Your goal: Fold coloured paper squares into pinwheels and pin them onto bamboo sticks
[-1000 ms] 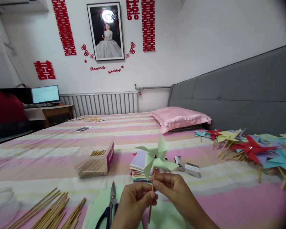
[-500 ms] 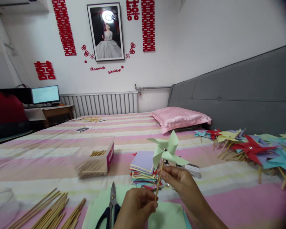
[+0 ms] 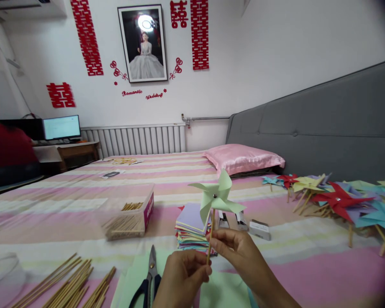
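A pale green paper pinwheel (image 3: 218, 197) with a pin at its centre stands upright on a thin wooden stick. My left hand (image 3: 186, 273) pinches the lower end of that stick. Higher up, just under the paper blades, the fingers of my right hand (image 3: 235, 247) are closed on the same stick. Behind my hands sits a stack of coloured paper squares (image 3: 189, 219), partly covered by the pinwheel. Dark-handled scissors (image 3: 152, 269) lie beside my left hand on light green paper sheets (image 3: 133, 265). More green paper (image 3: 224, 291) is under my hands.
Loose wooden sticks (image 3: 69, 284) lie at the front left near a clear round container (image 3: 3, 273). A clear plastic box (image 3: 147, 209) holds more sticks. Finished pinwheels (image 3: 336, 199) crowd the right side, by the grey headboard (image 3: 324, 115). A small grey box (image 3: 259, 229) is behind my right hand.
The pinwheel has shifted slightly left and up, its stick now nearly vertical. My right hand has moved a little left and down along with it. Both hands keep hold of the stick.
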`<state>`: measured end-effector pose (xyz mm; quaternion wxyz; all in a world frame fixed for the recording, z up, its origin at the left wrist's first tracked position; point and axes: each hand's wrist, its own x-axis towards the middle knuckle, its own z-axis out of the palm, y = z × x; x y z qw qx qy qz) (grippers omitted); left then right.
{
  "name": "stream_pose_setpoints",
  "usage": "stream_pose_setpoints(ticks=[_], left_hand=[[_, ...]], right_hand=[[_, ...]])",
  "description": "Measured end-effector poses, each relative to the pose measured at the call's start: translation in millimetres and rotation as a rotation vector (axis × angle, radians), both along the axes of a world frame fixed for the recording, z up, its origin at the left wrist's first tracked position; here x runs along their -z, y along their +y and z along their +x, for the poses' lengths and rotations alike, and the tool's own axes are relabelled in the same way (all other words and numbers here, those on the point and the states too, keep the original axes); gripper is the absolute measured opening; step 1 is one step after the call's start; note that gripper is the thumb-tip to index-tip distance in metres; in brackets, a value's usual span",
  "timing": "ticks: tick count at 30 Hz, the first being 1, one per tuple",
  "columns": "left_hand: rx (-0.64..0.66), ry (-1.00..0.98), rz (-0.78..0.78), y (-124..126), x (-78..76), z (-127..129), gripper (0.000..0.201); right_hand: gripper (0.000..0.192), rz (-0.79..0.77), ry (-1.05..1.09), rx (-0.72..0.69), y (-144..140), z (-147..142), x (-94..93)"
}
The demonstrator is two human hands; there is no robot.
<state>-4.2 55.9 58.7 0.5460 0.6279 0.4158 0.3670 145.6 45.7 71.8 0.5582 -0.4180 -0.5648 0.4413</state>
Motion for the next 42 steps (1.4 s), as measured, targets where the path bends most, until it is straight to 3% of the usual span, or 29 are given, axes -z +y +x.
stream_pose_setpoints(ticks=[42], left_hand=[[-0.031,0.006,0.051,-0.9,-4.7,-1.5,0.012]], right_hand=[[0.016,0.013,-0.149,-0.032,-0.3,-2.9,6.6]])
